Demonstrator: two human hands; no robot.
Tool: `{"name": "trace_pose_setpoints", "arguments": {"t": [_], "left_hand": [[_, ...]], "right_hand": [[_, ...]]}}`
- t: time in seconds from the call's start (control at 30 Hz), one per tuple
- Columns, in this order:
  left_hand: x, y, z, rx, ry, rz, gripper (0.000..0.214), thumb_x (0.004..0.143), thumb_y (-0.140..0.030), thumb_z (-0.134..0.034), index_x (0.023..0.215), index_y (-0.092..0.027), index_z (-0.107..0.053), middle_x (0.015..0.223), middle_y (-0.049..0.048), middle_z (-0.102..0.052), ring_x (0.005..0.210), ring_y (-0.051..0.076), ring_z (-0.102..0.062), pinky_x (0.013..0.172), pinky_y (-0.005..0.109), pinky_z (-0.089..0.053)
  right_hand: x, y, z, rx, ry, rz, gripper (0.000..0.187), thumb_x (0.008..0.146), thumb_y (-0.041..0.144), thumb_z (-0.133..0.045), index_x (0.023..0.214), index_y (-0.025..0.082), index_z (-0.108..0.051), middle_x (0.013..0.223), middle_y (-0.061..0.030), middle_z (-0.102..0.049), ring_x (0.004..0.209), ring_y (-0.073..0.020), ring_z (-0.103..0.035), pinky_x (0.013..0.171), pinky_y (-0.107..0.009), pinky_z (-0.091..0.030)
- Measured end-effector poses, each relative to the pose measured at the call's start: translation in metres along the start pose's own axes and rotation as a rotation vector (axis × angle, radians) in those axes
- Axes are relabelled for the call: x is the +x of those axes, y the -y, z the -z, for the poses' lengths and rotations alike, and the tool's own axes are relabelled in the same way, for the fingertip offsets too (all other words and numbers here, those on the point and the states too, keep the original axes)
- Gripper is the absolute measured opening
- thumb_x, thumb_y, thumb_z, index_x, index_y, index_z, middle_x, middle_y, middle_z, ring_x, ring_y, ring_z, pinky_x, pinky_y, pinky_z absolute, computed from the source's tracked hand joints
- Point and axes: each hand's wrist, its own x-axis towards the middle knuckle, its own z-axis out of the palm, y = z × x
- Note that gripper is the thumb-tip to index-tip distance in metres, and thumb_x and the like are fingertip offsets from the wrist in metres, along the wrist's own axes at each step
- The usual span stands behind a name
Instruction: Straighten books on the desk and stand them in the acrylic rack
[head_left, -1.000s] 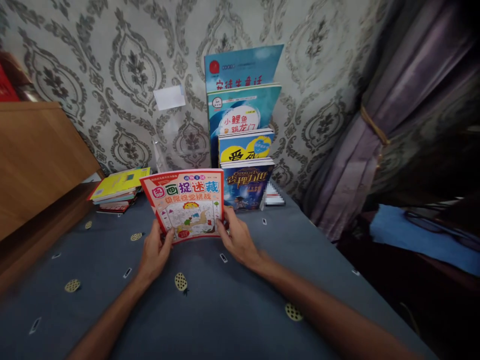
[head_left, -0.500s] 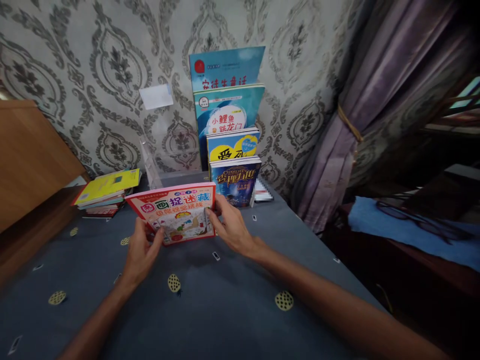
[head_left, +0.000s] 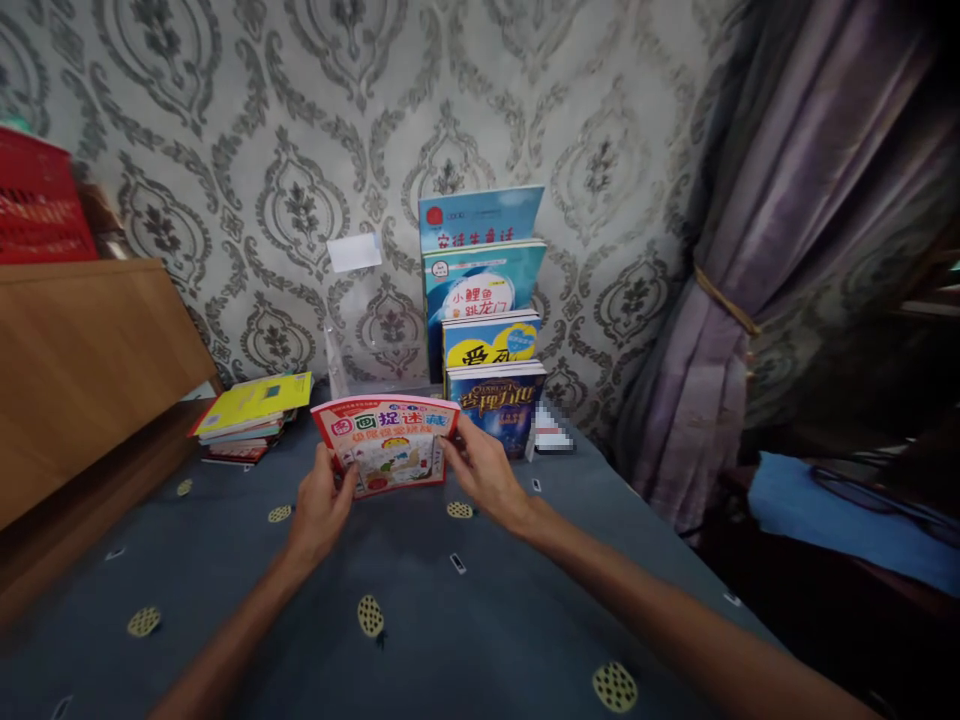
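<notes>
Both hands hold a red-bordered picture book point(head_left: 397, 450) upright and slightly tilted over the table. My left hand point(head_left: 322, 500) grips its lower left side, thumb across the cover. On the right edge, my right hand point(head_left: 484, 470) pinches the book, with the fingers behind it hidden. Just behind and to the right, a dark blue book point(head_left: 499, 410) stands at the front of a stepped row. Behind it rise a yellow-and-blue book point(head_left: 491, 340), a teal book point(head_left: 487, 285) and a taller blue book point(head_left: 480, 215). A clear acrylic stand point(head_left: 375, 345) is left of the row.
A pile of books with a yellow one point(head_left: 259, 402) on top lies at the left, beside a wooden panel point(head_left: 97, 370). A purple curtain point(head_left: 697, 400) hangs at the right. Farther right are glasses point(head_left: 862, 495) on a blue cloth point(head_left: 787, 510). Patterned dark cloth point(head_left: 420, 640) covers the table.
The camera view has shifted, so the scene sits lower and further right. Held in both hands, the red-bordered book has moved closer to the standing row and the acrylic stand.
</notes>
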Motion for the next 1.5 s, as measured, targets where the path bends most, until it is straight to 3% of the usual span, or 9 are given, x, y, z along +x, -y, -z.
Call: {"name": "trace_pose_setpoints", "arguments": {"t": [0.37, 0.47, 0.67, 0.83, 0.93, 1.03, 1.27, 1.5], "left_hand": [[0.026, -0.008, 0.003, -0.014, -0.106, -0.124, 0.029, 0.091, -0.046, -0.049, 0.106, -0.021, -0.051, 0.098, 0.0092, -0.072, 0.086, 0.025, -0.071, 0.074, 0.036, -0.054], [0.028, -0.014, 0.008, -0.029, -0.111, -0.157, 0.03, 0.092, -0.044, -0.049, 0.111, -0.02, -0.051, 0.099, 0.0087, -0.073, 0.087, 0.024, -0.072, 0.073, 0.034, -0.055], [0.045, -0.027, 0.024, 0.021, -0.212, -0.281, 0.022, 0.093, -0.039, -0.047, 0.102, -0.021, -0.055, 0.097, 0.0092, -0.072, 0.093, 0.025, -0.07, 0.083, 0.038, -0.054], [0.062, -0.044, 0.039, 0.024, -0.221, -0.336, 0.023, 0.094, -0.039, -0.045, 0.106, -0.021, -0.056, 0.104, 0.0099, -0.07, 0.098, 0.025, -0.067, 0.09, 0.039, -0.052], [0.076, -0.054, 0.046, 0.033, -0.22, -0.453, 0.024, 0.097, -0.035, -0.042, 0.11, -0.021, -0.057, 0.108, 0.0097, -0.067, 0.101, 0.023, -0.065, 0.091, 0.037, -0.05], [0.096, -0.06, 0.05, 0.056, -0.253, -0.529, 0.024, 0.099, -0.034, -0.04, 0.109, -0.02, -0.057, 0.103, 0.009, -0.066, 0.091, 0.021, -0.064, 0.084, 0.034, -0.05], [0.144, -0.07, 0.055, 0.153, -0.422, -0.563, 0.023, 0.098, -0.039, -0.043, 0.094, -0.02, -0.054, 0.085, 0.0072, -0.065, 0.079, 0.022, -0.062, 0.076, 0.034, -0.049], [0.17, -0.076, 0.061, 0.138, -0.388, -0.612, 0.033, 0.101, -0.048, -0.041, 0.111, -0.019, -0.052, 0.093, 0.0078, -0.066, 0.086, 0.023, -0.064, 0.087, 0.039, -0.05]], "right_hand": [[0.024, 0.003, 0.004, -0.039, -0.065, 0.167, 0.013, 0.1, 0.02, -0.045, 0.103, 0.023, -0.057, 0.092, -0.0075, -0.067, 0.084, -0.0226, -0.067, 0.074, -0.033, -0.054], [0.031, 0.007, 0.008, -0.042, -0.085, 0.215, 0.015, 0.1, 0.02, -0.044, 0.106, 0.024, -0.058, 0.093, -0.007, -0.067, 0.086, -0.0222, -0.067, 0.077, -0.033, -0.055], [0.05, 0.021, 0.018, -0.038, -0.094, 0.273, 0.02, 0.102, 0.022, -0.045, 0.116, 0.024, -0.058, 0.108, -0.0089, -0.068, 0.103, -0.022, -0.067, 0.091, -0.035, -0.053], [0.073, 0.027, 0.025, -0.034, -0.087, 0.282, 0.024, 0.101, 0.026, -0.043, 0.12, 0.024, -0.059, 0.11, -0.0113, -0.069, 0.107, -0.0253, -0.066, 0.096, -0.043, -0.052], [0.09, 0.027, 0.031, -0.031, -0.098, 0.312, 0.026, 0.101, 0.029, -0.042, 0.12, 0.024, -0.059, 0.107, -0.0105, -0.069, 0.108, -0.0261, -0.064, 0.098, -0.046, -0.051], [0.11, 0.029, 0.038, -0.039, -0.129, 0.339, 0.023, 0.101, 0.03, -0.042, 0.116, 0.024, -0.06, 0.108, -0.0106, -0.068, 0.106, -0.0255, -0.064, 0.094, -0.044, -0.052], [0.152, 0.032, 0.05, -0.086, -0.183, 0.372, 0.021, 0.099, 0.026, -0.042, 0.111, 0.023, -0.059, 0.104, -0.0109, -0.065, 0.097, -0.0259, -0.063, 0.09, -0.047, -0.054], [0.177, 0.02, 0.052, -0.138, -0.199, 0.368, 0.02, 0.1, 0.031, -0.042, 0.113, 0.024, -0.056, 0.102, -0.0102, -0.066, 0.093, -0.0261, -0.062, 0.087, -0.048, -0.056]]}}
